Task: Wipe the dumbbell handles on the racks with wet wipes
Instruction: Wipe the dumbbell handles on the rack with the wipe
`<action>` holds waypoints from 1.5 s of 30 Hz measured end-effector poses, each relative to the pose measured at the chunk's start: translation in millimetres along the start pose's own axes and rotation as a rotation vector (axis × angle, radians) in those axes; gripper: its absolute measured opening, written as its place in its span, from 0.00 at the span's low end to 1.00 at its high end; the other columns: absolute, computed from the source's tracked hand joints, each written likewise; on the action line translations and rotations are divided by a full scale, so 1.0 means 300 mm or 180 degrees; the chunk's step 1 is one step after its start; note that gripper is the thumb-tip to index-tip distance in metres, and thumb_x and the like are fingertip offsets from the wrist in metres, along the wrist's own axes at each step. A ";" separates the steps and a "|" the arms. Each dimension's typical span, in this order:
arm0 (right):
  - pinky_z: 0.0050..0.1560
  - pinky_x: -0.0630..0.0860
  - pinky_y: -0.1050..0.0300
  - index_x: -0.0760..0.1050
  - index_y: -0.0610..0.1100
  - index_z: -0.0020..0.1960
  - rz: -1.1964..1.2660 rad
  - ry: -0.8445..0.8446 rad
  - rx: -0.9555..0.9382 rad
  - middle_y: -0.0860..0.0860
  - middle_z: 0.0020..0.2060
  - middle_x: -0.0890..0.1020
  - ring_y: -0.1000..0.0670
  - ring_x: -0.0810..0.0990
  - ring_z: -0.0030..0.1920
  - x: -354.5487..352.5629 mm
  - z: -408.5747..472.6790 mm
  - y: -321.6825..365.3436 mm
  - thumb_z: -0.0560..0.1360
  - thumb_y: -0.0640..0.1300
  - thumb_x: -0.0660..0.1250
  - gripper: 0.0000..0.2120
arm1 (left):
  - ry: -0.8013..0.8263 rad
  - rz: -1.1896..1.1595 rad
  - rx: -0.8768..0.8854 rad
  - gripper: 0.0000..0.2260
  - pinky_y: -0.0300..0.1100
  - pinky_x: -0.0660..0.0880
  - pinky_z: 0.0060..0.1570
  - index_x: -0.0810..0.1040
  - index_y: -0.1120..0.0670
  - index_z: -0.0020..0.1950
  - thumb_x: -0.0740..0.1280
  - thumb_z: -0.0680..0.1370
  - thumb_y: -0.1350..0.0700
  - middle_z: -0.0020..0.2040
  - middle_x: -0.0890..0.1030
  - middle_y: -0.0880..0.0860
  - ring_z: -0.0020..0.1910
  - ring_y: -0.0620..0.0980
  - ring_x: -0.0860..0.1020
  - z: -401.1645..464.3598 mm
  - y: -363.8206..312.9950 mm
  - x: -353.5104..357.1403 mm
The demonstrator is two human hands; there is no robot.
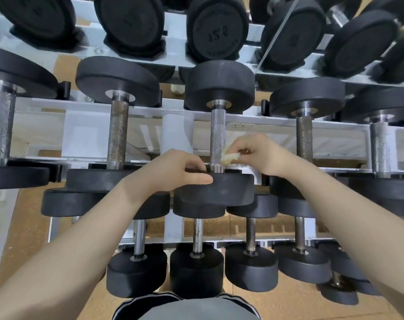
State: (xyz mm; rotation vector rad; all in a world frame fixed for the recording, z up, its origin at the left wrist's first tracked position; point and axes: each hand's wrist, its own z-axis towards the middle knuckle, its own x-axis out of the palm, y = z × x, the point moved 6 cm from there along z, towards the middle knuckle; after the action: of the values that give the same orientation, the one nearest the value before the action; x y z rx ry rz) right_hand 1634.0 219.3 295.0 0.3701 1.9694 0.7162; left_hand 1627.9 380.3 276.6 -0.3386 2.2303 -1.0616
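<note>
A gym — tiered white rack (136,110) of black dumbbells (219,135).

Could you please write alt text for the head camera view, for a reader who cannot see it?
A person's right hand pinches a wet wipe beside a middle-rack dumbbell handle, while the left hand grips that dumbbell's near head. More dumbbells fill the white rack.

Dumbbell heads (219,87): matte black across all tiers. Centre handle (218,137): silver, fine knurled pattern. Handle to its left (117,132): grey knurling with brown speckling. Rack rails (57,109): white. Wipe (229,157), centre of frame: pale yellow-white. Floor (18,227), lower left: tan. Garment (187,308), bottom centre: grey with black-and-white striped edges.
</note>
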 end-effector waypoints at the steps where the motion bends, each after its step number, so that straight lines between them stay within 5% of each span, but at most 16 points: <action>1: 0.47 0.71 0.54 0.80 0.35 0.46 0.0592 -0.0375 0.0276 0.44 0.39 0.79 0.50 0.75 0.41 -0.032 -0.027 -0.035 0.74 0.35 0.66 0.04 | -0.0042 0.0078 0.0012 0.10 0.41 0.73 0.54 0.79 0.48 0.50 0.70 0.71 0.46 0.50 0.80 0.44 0.51 0.42 0.77 -0.003 -0.010 -0.005; 5: 0.54 0.74 0.52 0.78 0.45 0.49 0.2388 -0.1085 0.1014 0.45 0.45 0.81 0.48 0.78 0.49 -0.072 -0.135 -0.143 0.77 0.38 0.62 0.07 | -0.0295 0.0210 0.0219 0.08 0.35 0.71 0.51 0.76 0.46 0.49 0.68 0.72 0.46 0.49 0.78 0.40 0.51 0.39 0.75 -0.006 -0.098 -0.011; 8: 0.48 0.78 0.54 0.76 0.44 0.45 0.3423 -0.1309 0.1006 0.48 0.43 0.81 0.49 0.81 0.45 -0.094 -0.189 -0.165 0.78 0.35 0.59 0.10 | -0.0500 0.0478 0.0448 0.05 0.37 0.71 0.52 0.76 0.47 0.49 0.65 0.75 0.49 0.49 0.78 0.43 0.50 0.42 0.75 0.011 -0.200 0.016; 13: 0.39 0.77 0.64 0.74 0.44 0.48 0.3859 -0.1571 0.0783 0.48 0.46 0.78 0.52 0.79 0.43 -0.161 -0.270 -0.231 0.77 0.34 0.61 0.07 | -0.0619 0.1035 0.0922 0.09 0.40 0.71 0.53 0.76 0.51 0.55 0.63 0.77 0.51 0.52 0.78 0.47 0.52 0.45 0.74 0.048 -0.375 0.143; 18: 0.42 0.77 0.63 0.74 0.41 0.50 0.4110 -0.1418 0.0753 0.49 0.41 0.81 0.54 0.80 0.40 -0.222 -0.371 -0.350 0.76 0.35 0.62 0.04 | -0.0739 0.1031 0.0990 0.14 0.45 0.69 0.58 0.74 0.55 0.61 0.64 0.77 0.52 0.58 0.77 0.52 0.58 0.49 0.74 0.114 -0.486 0.323; 25: 0.38 0.79 0.57 0.75 0.45 0.45 0.3866 -0.0935 0.1059 0.48 0.43 0.82 0.50 0.81 0.42 -0.341 -0.457 -0.507 0.76 0.38 0.65 0.03 | -0.1087 0.0761 0.0588 0.15 0.37 0.69 0.52 0.76 0.56 0.60 0.65 0.76 0.51 0.54 0.78 0.52 0.53 0.49 0.76 0.205 -0.569 0.463; 31: 0.43 0.76 0.59 0.76 0.45 0.40 0.2554 -0.1531 0.0967 0.48 0.40 0.80 0.50 0.78 0.43 -0.409 -0.387 -0.604 0.71 0.37 0.69 0.05 | -0.1120 0.0637 0.0415 0.10 0.39 0.68 0.55 0.82 0.57 0.53 0.66 0.76 0.54 0.52 0.82 0.55 0.54 0.52 0.77 0.238 -0.566 0.443; 36: 0.39 0.66 0.72 0.74 0.44 0.42 0.0722 -0.2243 0.0017 0.55 0.37 0.74 0.55 0.71 0.40 -0.443 -0.275 -0.526 0.73 0.40 0.67 0.02 | -0.0777 0.0705 0.0203 0.20 0.41 0.71 0.52 0.83 0.55 0.51 0.68 0.70 0.41 0.44 0.80 0.48 0.47 0.48 0.77 0.295 -0.538 0.430; 38: 0.41 0.64 0.69 0.75 0.40 0.45 0.0014 -0.2239 -0.0456 0.47 0.43 0.76 0.52 0.72 0.43 -0.429 -0.233 -0.485 0.74 0.37 0.64 0.02 | -0.0687 0.0631 0.0202 0.26 0.37 0.71 0.49 0.83 0.54 0.50 0.65 0.66 0.35 0.40 0.78 0.42 0.43 0.43 0.76 0.307 -0.529 0.432; 41: 0.44 0.70 0.57 0.77 0.36 0.46 -0.0487 -0.2184 -0.0790 0.41 0.46 0.78 0.42 0.75 0.46 -0.403 -0.189 -0.472 0.73 0.35 0.63 0.05 | -0.0601 0.0515 0.0072 0.19 0.33 0.70 0.50 0.83 0.55 0.50 0.72 0.69 0.42 0.43 0.81 0.45 0.45 0.41 0.77 0.330 -0.508 0.419; 45: 0.43 0.76 0.50 0.82 0.37 0.45 -0.0924 -0.2017 -0.1106 0.42 0.43 0.82 0.37 0.77 0.42 -0.383 -0.190 -0.495 0.73 0.37 0.65 0.08 | -0.0438 0.0361 -0.0010 0.19 0.40 0.73 0.49 0.84 0.53 0.47 0.70 0.65 0.41 0.42 0.84 0.48 0.43 0.45 0.79 0.353 -0.505 0.409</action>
State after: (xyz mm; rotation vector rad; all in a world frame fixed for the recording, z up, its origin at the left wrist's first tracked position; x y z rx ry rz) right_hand 1645.4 23.6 302.7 0.0758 1.2387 0.6377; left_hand 1596.6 161.2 289.2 -0.2744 2.1032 -0.9462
